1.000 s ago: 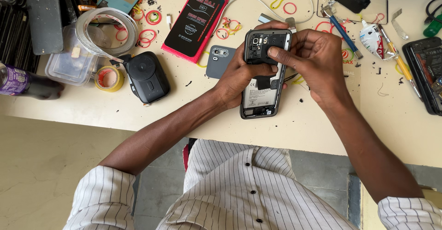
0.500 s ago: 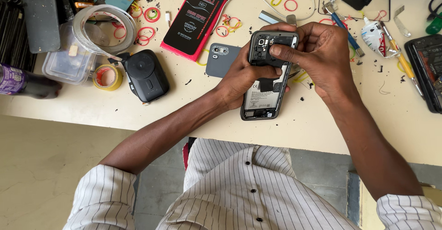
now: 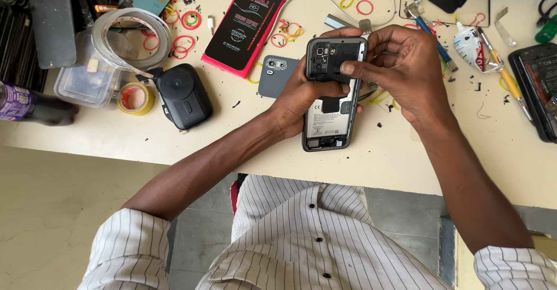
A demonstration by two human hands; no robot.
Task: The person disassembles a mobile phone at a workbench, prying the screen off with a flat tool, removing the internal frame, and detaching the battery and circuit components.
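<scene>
An opened smartphone with its back cover off lies lengthwise over the cream table, its battery and black inner plate showing. My left hand grips the phone along its left side. My right hand reaches in from the right, with fingertips pressing on the black plate near the camera end. A grey back cover with a camera cutout lies just left of the phone, partly behind my left hand.
A pink-edged phone box, a black round-lidded case, a yellow tape roll, a clear plastic tub, scattered rubber bands, a glue tube, a screwdriver and another opened phone surround the work spot.
The view has shifted a little. My right fingers have moved across the top of the phone's inner plate; my left hand keeps its grip.
</scene>
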